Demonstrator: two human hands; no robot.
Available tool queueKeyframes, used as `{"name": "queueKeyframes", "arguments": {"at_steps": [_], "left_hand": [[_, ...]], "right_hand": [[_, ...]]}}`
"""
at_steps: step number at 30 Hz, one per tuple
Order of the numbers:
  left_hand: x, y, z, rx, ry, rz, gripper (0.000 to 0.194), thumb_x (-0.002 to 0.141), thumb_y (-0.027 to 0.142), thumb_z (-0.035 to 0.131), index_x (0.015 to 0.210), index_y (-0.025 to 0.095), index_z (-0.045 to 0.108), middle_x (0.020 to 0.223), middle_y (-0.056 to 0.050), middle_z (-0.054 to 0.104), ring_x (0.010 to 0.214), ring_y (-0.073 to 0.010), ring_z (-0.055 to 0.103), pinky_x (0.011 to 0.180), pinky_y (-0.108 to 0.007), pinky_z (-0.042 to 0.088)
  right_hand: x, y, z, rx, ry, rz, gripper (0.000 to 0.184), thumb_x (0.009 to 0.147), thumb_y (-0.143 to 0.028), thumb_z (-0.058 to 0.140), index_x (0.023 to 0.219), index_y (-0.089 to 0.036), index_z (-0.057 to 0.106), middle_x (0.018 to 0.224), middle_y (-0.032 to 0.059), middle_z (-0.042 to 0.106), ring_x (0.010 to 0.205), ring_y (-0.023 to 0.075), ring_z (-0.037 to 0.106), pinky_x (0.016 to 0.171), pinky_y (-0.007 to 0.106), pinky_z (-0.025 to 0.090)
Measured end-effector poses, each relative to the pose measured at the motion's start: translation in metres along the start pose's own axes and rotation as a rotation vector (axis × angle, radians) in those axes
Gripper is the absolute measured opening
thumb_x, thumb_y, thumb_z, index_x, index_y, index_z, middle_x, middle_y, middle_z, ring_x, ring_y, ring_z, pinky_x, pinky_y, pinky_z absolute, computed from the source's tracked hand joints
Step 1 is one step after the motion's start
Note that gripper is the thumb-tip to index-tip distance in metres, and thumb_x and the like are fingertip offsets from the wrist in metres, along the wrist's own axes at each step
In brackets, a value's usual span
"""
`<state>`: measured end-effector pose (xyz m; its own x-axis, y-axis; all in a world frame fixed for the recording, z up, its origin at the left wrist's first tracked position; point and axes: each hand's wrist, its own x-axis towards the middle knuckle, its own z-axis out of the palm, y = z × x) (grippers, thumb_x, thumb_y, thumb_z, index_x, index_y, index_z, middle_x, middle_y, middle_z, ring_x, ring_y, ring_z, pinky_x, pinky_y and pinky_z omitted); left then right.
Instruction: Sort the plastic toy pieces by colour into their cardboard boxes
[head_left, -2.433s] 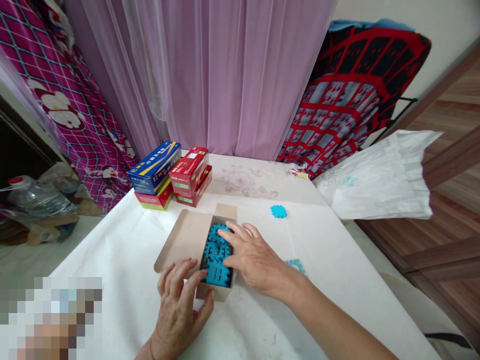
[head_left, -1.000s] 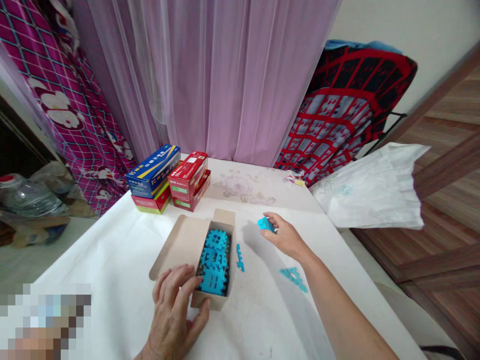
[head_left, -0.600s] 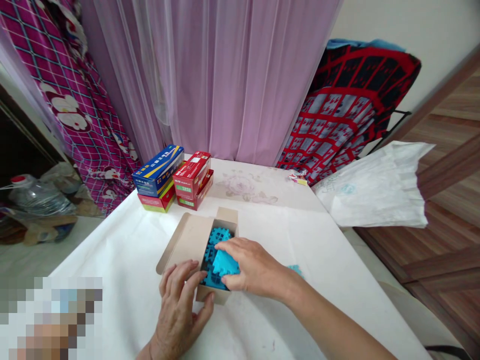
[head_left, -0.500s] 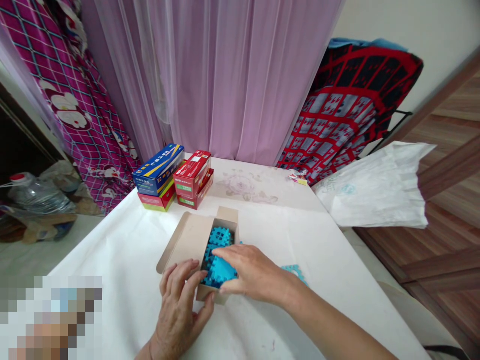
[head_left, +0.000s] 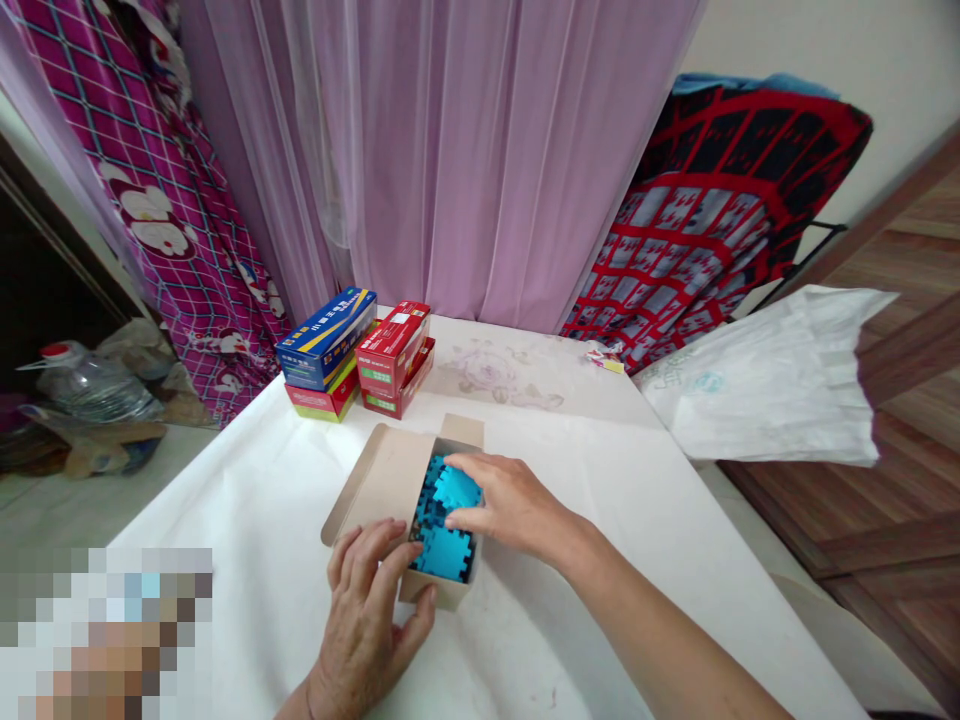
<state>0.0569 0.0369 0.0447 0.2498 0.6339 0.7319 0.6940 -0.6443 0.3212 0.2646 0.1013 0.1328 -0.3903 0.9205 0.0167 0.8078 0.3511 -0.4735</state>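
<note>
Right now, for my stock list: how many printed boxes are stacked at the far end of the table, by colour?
Blue boxes: 1
Red boxes: 3
Total: 4

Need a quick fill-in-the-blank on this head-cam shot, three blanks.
The right hand rests on interlocking pieces coloured ____.
The left hand holds the near end of an open box made of ____.
Behind it stand small cartons, one stack topped blue, the other topped ____.

blue; cardboard; red
</note>
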Motion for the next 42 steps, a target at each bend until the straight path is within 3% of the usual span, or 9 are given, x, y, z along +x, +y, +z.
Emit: {"name": "queueKeyframes", "arguments": {"at_steps": [6, 22, 27, 32, 37, 42], "left_hand": [[0.0, 0.0, 0.0, -0.01, 0.002, 0.006, 0.027, 0.084, 0.019, 0.06, 0.111, 0.019, 0.057, 0.117, -0.013, 0.06, 0.115, -0.0244, 0.054, 0.107, -0.045, 0.035], [0.001, 0.0, -0.002, 0.029, -0.004, 0.01, 0.026, 0.085, 0.018, 0.058, 0.11, 0.021, 0.057, 0.116, -0.011, 0.062, 0.115, -0.0226, 0.055, 0.105, -0.044, 0.036], [0.004, 0.002, -0.002, 0.004, 0.018, 0.009, 0.023, 0.086, 0.018, 0.057, 0.109, 0.021, 0.058, 0.116, -0.011, 0.061, 0.116, -0.0227, 0.053, 0.103, -0.043, 0.036], [0.005, 0.001, -0.002, 0.027, 0.018, 0.038, 0.024, 0.085, 0.017, 0.057, 0.109, 0.021, 0.057, 0.116, -0.011, 0.06, 0.115, -0.0226, 0.053, 0.103, -0.042, 0.036], [0.004, -0.001, -0.001, 0.038, 0.027, 0.049, 0.024, 0.085, 0.018, 0.058, 0.109, 0.02, 0.058, 0.116, -0.011, 0.06, 0.113, -0.0223, 0.055, 0.104, -0.042, 0.036], [0.004, -0.003, -0.001, 0.043, 0.016, 0.073, 0.024, 0.084, 0.019, 0.06, 0.108, 0.02, 0.059, 0.116, -0.011, 0.061, 0.112, -0.0232, 0.056, 0.105, -0.042, 0.035]], "right_hand": [[0.008, -0.004, 0.005, -0.076, -0.027, -0.001, 0.062, 0.074, -0.042, 0.08, 0.129, -0.024, 0.06, 0.124, 0.0084, 0.069, 0.112, 0.0276, 0.064, 0.092, 0.035, 0.048], [0.006, 0.007, 0.007, -0.018, -0.041, -0.013, 0.079, 0.072, -0.047, 0.08, 0.141, -0.023, 0.05, 0.123, 0.0111, 0.069, 0.11, 0.0277, 0.066, 0.089, 0.034, 0.049], [0.004, 0.019, -0.004, -0.075, 0.05, 0.004, 0.067, 0.075, -0.04, 0.078, 0.136, -0.023, 0.055, 0.124, 0.0109, 0.068, 0.111, 0.026, 0.065, 0.093, 0.036, 0.047], [0.02, 0.016, -0.004, -0.171, 0.046, -0.1, 0.062, 0.076, -0.039, 0.079, 0.131, -0.021, 0.058, 0.129, 0.0114, 0.065, 0.119, 0.0264, 0.058, 0.101, 0.04, 0.043], [0.021, 0.016, -0.002, -0.209, 0.176, -0.159, 0.049, 0.08, -0.034, 0.076, 0.125, -0.021, 0.061, 0.134, 0.0117, 0.06, 0.123, 0.0263, 0.052, 0.102, 0.043, 0.042], [-0.017, 0.056, -0.01, -0.157, 0.422, -0.006, 0.025, 0.091, -0.023, 0.054, 0.111, -0.022, 0.069, 0.118, 0.0093, 0.069, 0.111, 0.0223, 0.061, 0.098, 0.04, 0.046]]}}
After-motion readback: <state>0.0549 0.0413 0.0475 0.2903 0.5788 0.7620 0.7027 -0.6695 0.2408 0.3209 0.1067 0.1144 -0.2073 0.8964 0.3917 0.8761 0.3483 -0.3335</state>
